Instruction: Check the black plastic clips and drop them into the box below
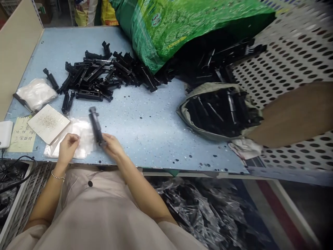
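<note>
My right hand (111, 145) grips the lower end of a black plastic part (95, 125), which stands nearly upright and looks blurred. To its left, my left hand (69, 147) is closed in a pinch over clear plastic bags (84, 133); whatever its fingertips hold is too small to make out. The bags lie flat near the table's front edge. A square white board (48, 123) with small specks on it rests against their left side. Beyond my hands, a heap of similar black parts (91, 74) spreads over the blue table (145, 139).
A green sack (166, 31) spills black parts at the back. On the right, a grey-green bag (187, 121) holds more, beside a white cloth (247, 148). Another plastic bag stack (36, 93), a handwritten note (22, 137) and a white device (5, 133) sit at left.
</note>
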`<state>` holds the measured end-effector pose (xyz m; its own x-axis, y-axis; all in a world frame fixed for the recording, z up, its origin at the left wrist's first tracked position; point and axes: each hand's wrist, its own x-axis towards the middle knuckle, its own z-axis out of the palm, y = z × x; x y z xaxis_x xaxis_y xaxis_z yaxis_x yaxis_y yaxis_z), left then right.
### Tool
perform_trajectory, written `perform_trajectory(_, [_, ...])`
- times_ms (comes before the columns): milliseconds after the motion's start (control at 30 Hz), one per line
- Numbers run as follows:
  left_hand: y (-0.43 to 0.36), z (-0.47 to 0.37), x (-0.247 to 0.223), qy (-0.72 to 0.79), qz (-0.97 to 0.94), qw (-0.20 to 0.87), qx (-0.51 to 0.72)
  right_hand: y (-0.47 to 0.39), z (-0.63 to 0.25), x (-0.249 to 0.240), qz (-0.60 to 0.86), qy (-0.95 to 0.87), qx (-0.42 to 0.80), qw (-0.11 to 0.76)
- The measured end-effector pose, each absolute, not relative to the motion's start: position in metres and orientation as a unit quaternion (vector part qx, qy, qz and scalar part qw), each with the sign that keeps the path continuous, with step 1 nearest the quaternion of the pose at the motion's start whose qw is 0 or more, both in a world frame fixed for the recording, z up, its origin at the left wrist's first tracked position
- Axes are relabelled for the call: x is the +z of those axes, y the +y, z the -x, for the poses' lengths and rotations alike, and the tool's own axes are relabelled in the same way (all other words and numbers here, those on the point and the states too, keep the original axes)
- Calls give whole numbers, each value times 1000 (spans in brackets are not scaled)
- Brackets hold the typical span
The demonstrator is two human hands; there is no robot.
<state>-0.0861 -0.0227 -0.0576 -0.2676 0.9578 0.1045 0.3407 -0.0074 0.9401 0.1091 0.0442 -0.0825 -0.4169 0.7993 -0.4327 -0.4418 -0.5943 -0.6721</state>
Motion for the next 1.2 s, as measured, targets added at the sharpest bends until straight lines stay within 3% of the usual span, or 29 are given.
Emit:
perform_trajectory(167, [-19,83,-59,634,-648,214,363,39,-163,-68,426,-257,754,429])
perform_trajectory(333, [0,63,-65,633,-639,247,361,-5,-196,-62,393,-257,844,260])
perform_trajectory(467, [-1,48,-56,601,-694,215,331,-13,-193,-80,403,-235,859,210])
perform_trajectory(633, [-23,31,-48,561,-769,146,268,8,-162,-86,375,-243,854,265])
perform_trajectory(733, [-25,43,-50,611,-729,129,280,13,-148,-83,352,-224,855,309])
perform_trajectory(967, [-14,74,-50,623,-712,74,314,-1,-150,-83,320,-225,898,204])
perform_trajectory(1200, [-33,36,-66,535,-779,84,315,4,-137,-73,344,-213,849,339])
